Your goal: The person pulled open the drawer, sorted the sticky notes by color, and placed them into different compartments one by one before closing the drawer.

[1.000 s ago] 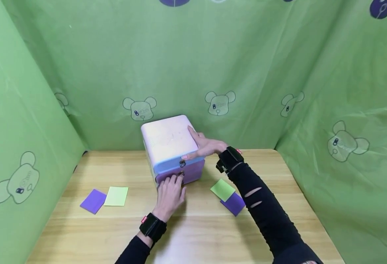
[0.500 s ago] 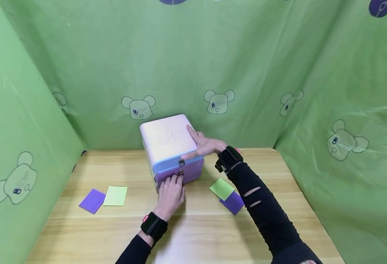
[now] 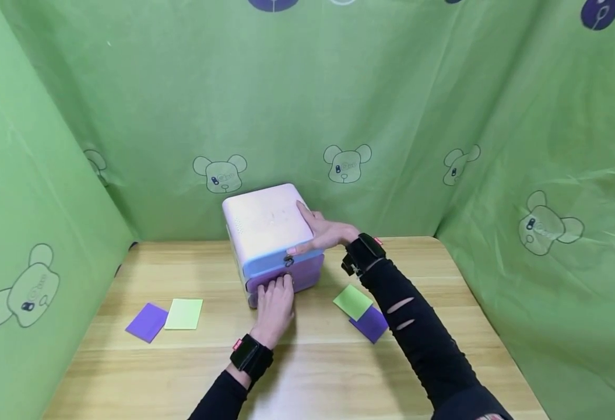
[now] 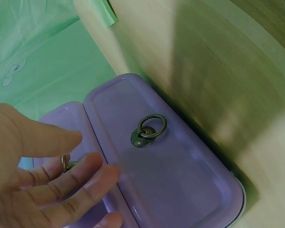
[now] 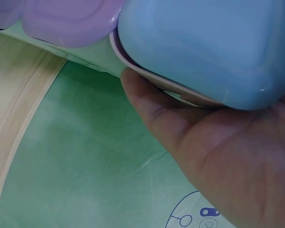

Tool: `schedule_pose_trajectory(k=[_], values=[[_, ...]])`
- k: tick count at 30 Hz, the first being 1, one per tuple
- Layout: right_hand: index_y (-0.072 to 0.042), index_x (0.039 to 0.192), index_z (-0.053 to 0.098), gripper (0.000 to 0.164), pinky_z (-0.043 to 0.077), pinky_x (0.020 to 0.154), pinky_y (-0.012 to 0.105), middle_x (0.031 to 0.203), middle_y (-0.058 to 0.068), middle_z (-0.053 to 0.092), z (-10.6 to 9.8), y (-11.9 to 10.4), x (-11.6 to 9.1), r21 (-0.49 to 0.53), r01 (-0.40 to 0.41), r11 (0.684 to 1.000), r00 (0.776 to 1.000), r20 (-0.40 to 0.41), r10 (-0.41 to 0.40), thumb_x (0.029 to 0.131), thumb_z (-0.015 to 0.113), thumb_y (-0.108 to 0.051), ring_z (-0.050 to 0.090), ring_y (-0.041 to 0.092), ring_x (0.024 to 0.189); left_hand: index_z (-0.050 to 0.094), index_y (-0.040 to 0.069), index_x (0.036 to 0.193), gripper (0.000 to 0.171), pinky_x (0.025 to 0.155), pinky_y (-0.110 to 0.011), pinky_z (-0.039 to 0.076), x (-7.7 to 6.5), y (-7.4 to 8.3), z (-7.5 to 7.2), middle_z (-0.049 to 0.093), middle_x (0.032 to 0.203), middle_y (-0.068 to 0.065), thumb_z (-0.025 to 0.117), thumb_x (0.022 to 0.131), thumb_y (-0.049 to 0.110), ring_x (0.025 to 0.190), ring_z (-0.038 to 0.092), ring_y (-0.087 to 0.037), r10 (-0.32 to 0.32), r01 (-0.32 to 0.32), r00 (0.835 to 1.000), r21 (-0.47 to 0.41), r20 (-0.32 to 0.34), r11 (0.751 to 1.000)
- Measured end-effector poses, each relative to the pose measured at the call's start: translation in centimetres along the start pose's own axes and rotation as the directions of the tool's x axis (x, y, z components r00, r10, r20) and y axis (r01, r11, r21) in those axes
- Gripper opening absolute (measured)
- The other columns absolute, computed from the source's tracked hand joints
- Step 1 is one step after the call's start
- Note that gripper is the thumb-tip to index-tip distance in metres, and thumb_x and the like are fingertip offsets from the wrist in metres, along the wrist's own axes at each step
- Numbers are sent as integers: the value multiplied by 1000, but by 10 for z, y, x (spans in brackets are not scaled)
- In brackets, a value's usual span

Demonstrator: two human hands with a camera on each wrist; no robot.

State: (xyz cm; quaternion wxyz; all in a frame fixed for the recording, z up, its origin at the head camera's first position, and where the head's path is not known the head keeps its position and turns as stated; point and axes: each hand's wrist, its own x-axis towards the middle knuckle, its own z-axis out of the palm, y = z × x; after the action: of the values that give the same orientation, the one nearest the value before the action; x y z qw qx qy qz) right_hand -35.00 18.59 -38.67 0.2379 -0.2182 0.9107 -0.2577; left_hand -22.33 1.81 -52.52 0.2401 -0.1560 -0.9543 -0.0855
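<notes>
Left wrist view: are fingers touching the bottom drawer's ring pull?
No, the ring pull on the bottom purple drawer is clear of the left hand.

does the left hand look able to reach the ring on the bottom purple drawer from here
Probably yes: in the left wrist view nothing covers the bottom ring on its purple drawer, and the left hand is close by, though it is at the upper ring now.

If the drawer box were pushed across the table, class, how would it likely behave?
The drawer box would probably keep its shape, since its flat top shows no sag. Its smooth, shiny bottom drawer front may feel slippery. Its broad body rests on the table, so a low push might slide it rather than tip it.
</notes>
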Motion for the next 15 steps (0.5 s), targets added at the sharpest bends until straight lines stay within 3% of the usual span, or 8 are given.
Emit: schedule_pose_trajectory(k=[6,15], values=[[-27,158,-26,135,16,128,59,171,19,-10,-2,-1,0,-22,1,1000,1000,1,-1,78,77,-64,4,34,160,56,7,97,29,58,-40,46,2,-1,1,65,80,-5,75,76,0,66,60,-24,-1,1,999,0,-32,1000],[-26,159,-25,136,15,129,59,171,18,-10,-2,-2,-1,3,0,1000,1000,0,0,78,78,-62,3,34,160,56,10,92,21,50,-35,39,7,-4,1,65,73,-3,71,82,0,60,59,-23,-10,10,998,-6,-56,1000]])
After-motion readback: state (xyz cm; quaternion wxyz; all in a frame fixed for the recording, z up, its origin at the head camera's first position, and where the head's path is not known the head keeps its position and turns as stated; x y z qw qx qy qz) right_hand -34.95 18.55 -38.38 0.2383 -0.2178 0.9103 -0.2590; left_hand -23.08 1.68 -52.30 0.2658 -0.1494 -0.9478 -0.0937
